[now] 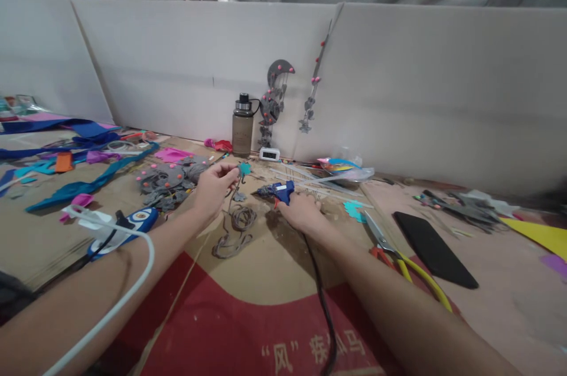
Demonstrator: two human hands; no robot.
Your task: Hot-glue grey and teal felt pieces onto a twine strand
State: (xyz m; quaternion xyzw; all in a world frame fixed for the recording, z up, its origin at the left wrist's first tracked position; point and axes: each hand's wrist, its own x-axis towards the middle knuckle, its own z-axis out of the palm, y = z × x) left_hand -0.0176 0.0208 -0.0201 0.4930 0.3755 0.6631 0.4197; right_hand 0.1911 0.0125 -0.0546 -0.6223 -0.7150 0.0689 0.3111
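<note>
Between its thumb and fingers my left hand (215,188) pinches a small teal felt piece (244,169). Grey cord (243,218) hangs below that hand and lies coiled on the cardboard (261,275). My right hand (303,211) is wrapped round a blue glue gun (282,192), whose nozzle points left toward the space under the felt piece without touching it. A black cable (319,293) runs from the gun toward me. A small grey felt piece (240,196) lies between my hands.
Scissors (383,240) and a black phone (434,249) lie at the right. A bottle (243,128) and a small digital clock (269,154) stand at the back. Grey felt with pink beads (163,178), blue strips (93,181) and a power strip (142,219) are at the left.
</note>
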